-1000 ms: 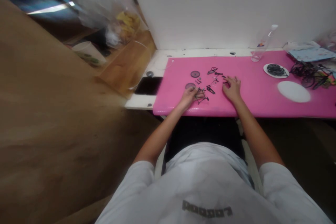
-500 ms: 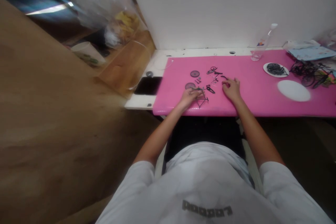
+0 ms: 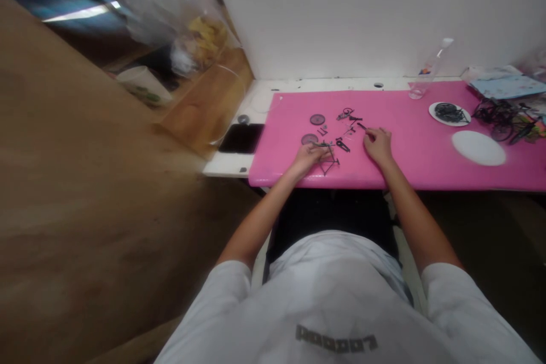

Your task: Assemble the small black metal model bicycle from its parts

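My left hand (image 3: 310, 157) is closed on a small dark bicycle frame (image 3: 328, 166), low over the pink mat (image 3: 405, 153). Just right of it lies a black chain-and-crank piece (image 3: 342, 145). My right hand (image 3: 377, 143) has its fingertips together on a small dark curved part (image 3: 362, 126). Two small spoked wheels lie behind my left hand, one (image 3: 317, 119) farther back and the other (image 3: 309, 139) nearer. Several tiny pieces, among them a handlebar-like part (image 3: 347, 114), are spread between the hands.
On the right are a white plate (image 3: 435, 115) of black parts, a white oval disc (image 3: 478, 148), a pile of small black bicycles (image 3: 497, 119) and a clear bottle (image 3: 421, 82). A black phone-like slab (image 3: 241, 139) lies on the left.
The fingers of my right hand have drawn together, and the small dark part at their tips is turned differently. My left hand keeps its hold on the bicycle frame.
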### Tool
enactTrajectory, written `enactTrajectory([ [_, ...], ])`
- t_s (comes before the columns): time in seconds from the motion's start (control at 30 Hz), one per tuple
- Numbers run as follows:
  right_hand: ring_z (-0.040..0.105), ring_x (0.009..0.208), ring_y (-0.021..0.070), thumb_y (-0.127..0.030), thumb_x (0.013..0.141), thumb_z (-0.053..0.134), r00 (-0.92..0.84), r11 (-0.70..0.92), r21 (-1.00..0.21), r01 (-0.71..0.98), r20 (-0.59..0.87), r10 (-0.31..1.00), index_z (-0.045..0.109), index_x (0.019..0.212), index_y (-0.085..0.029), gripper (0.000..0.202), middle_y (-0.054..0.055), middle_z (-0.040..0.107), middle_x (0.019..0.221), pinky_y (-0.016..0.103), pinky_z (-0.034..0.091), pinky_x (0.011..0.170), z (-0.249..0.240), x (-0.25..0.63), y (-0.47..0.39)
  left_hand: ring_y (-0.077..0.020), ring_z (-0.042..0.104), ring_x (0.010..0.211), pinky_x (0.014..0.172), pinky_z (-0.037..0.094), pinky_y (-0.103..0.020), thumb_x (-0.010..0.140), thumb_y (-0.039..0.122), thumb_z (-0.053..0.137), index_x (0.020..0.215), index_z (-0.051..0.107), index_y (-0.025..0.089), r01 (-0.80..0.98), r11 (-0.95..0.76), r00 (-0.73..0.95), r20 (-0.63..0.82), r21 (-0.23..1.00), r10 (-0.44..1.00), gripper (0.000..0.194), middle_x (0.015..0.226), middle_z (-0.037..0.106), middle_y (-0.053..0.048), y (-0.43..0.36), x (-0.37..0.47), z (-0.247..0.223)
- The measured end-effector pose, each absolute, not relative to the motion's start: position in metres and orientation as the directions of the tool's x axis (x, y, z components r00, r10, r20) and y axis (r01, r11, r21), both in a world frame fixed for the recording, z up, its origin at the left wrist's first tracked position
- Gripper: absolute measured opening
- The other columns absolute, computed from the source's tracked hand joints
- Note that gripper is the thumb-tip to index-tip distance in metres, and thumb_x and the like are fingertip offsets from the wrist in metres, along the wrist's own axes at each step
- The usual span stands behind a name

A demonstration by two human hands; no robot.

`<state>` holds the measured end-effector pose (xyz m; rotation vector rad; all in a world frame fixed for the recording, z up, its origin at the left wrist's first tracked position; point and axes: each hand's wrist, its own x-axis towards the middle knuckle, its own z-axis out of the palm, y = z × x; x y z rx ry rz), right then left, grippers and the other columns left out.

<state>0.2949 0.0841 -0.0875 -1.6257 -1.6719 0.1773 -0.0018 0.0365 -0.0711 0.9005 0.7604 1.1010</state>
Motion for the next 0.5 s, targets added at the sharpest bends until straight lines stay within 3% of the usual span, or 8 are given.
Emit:
enactTrajectory([
  [0.5, 0.065, 0.138, 0.0375, -0.028, 0.091, 0.062, 0.070, 0.200, -0.550, 0.811, 0.431, 0.900, 0.087, 0.106, -0.021, 0.030, 0.019, 0.079, 0.134, 0.067, 0.037, 0.130, -0.0836, 0.2903, 0.0815, -0.0249, 0.084, 0.108, 0.120, 0.060, -0.050, 0.094, 0.012, 0.083, 0.101, 0.077, 0.008, -0.415, 0.205, 0.299, -0.080, 0.886, 0.951, 0.010, 0.117, 0.084, -0.019, 0.0370, -0.0024, -0.0712],
])
